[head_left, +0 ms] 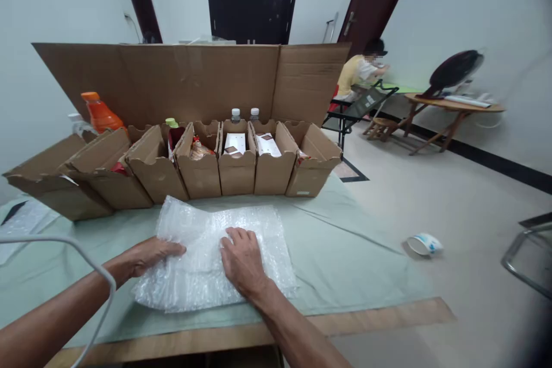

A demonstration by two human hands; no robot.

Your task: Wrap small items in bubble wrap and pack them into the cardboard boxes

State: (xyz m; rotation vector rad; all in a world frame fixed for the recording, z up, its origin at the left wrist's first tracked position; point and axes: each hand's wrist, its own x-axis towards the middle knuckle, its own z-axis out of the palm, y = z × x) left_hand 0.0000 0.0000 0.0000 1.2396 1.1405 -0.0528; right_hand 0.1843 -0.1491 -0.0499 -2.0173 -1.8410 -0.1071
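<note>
A sheet of clear bubble wrap (200, 273) lies on the green cloth in front of me, its left side raised and folded. My left hand (157, 254) grips that left edge, thumb on top and fingers beneath. Palm down on the middle of the wrap rests my right hand (242, 257), its fingers slightly bent and laid on the surface. Whether anything is inside the wrap, I cannot tell.
Behind the wrap stands a row of cardboard bins (237, 175) holding bottles and packets, including an orange bottle (102, 112). A tall cardboard panel (194, 77) backs them. A white cable (97, 264) crosses my left forearm. Another person (356, 75) sits at the back right.
</note>
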